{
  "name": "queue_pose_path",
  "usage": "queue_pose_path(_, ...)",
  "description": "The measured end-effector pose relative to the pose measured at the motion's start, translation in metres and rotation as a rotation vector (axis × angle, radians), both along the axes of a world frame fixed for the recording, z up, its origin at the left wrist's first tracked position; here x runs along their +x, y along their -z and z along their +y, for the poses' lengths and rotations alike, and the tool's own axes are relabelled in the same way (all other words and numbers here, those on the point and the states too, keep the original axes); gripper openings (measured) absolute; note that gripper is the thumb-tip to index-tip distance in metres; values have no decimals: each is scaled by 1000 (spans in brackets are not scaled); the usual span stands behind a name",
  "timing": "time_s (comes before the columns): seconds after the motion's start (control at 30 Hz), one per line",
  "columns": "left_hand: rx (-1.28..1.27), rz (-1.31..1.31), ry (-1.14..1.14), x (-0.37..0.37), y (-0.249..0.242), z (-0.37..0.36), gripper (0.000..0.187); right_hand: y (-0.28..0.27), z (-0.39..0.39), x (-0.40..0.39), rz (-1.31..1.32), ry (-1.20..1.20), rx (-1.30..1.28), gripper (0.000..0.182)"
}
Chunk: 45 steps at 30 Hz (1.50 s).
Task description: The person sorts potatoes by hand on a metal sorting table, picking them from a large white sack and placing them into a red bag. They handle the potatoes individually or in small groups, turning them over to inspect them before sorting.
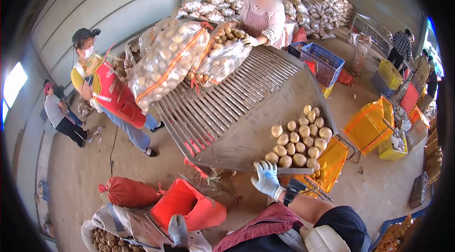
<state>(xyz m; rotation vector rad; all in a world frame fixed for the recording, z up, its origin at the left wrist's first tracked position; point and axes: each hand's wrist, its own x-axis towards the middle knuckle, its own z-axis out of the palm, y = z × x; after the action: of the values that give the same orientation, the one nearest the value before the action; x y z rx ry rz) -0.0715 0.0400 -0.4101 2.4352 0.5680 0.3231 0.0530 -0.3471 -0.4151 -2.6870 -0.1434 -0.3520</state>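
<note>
My right hand (268, 180), in a pale blue and white glove, rests at the near edge of a slatted metal sorting table (227, 152), fingers spread. Just beyond its fingertips lies a cluster of loose potatoes (300, 147) on the table's smooth end. My left hand (178, 231), in a grey glove, is low at the bottom, in front of an open red bag (194, 207); its fingers show too poorly to tell whether they grip anything. Beside it is a white sack (111, 219) with potatoes inside. An orange mesh bag (334, 159) hangs under the table's right corner, with potatoes in it.
Large clear bags of potatoes (170, 58) lie on the table's far side. A person (263, 15) opposite touches one; another person (111, 86) stands left. A filled red sack (130, 192) lies on the floor. Blue crates (323, 62) and an orange-lined stand (369, 126) are right.
</note>
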Motion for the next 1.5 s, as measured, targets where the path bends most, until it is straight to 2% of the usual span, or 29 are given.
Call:
queue_pose_path(0.03,-11,2,75,31,-10,-29,24,-13,-8,-2,-1,-27,10,63)
queue_pose_path(0.1,-9,-101,276,88,-9,-81,16,-38,-41,6,-124,-56,27,52)
queue_pose_path(0.13,39,-236,406,117,-7,-107,16,-36,-65,14,-160,-15,64,50)
queue_pose_path(0.17,56,-237,436,142,-11,-134,16,-34,-92,22,-195,26,104,48)
queue_pose_path(0.2,112,-348,477,167,-9,-156,17,-54,-115,22,-189,117,50,42)
queue_pose_path(0.23,101,-374,492,189,-4,-172,19,-30,-145,28,-187,203,80,49)
queue_pose_path(0.27,127,-382,457,205,-1,-182,21,-35,-172,32,-182,269,85,48)
queue_pose_path(0.33,141,-384,372,236,13,-197,25,-25,-226,36,-211,473,-83,53)
queue_pose_path(0.37,134,-372,326,247,18,-201,28,-20,-254,39,-253,518,-68,54)
queue_pose_path(0.4,129,-298,250,253,23,-205,32,-3,-281,48,-267,683,-117,53)
queue_pose_path(0.43,131,-291,247,255,21,-211,32,8,-308,53,-292,692,-145,53)
queue_pose_path(0.5,346,-105,151,256,14,-223,36,27,-344,71,-342,838,-22,52)
queue_pose_path(0.63,423,-57,192,257,14,-221,31,18,-341,93,-185,825,-33,51)
queue_pose_path(0.7,420,-23,191,255,16,-222,29,16,-333,95,-189,814,-145,46)
queue_pose_path(0.97,437,-26,238,257,13,-218,21,13,-327,102,-241,879,-57,30)
queue_pose_path(1.1,367,26,241,258,6,-220,18,23,-333,101,-305,872,-115,21)
queue_pose_path(1.13,442,-76,225,257,10,-221,19,22,-335,98,-308,867,-122,19)
queue_pose_path(1.17,439,-71,184,258,13,-224,19,22,-335,100,-314,842,-122,17)
queue_pose_path(1.23,437,-78,285,257,2,-222,21,1,-330,98,-158,778,197,22)
queue_pose_path(1.27,422,-22,278,255,-4,-222,22,21,-337,96,-260,747,53,28)
queue_pose_path(1.33,371,54,222,257,-5,-227,23,26,-340,104,-394,722,-95,29)
queue_pose_path(1.4,340,97,167,256,1,-225,25,26,-334,119,-427,694,-110,29)
queue_pose_path(1.5,291,133,217,264,5,-225,26,26,-332,138,-458,597,-93,30)
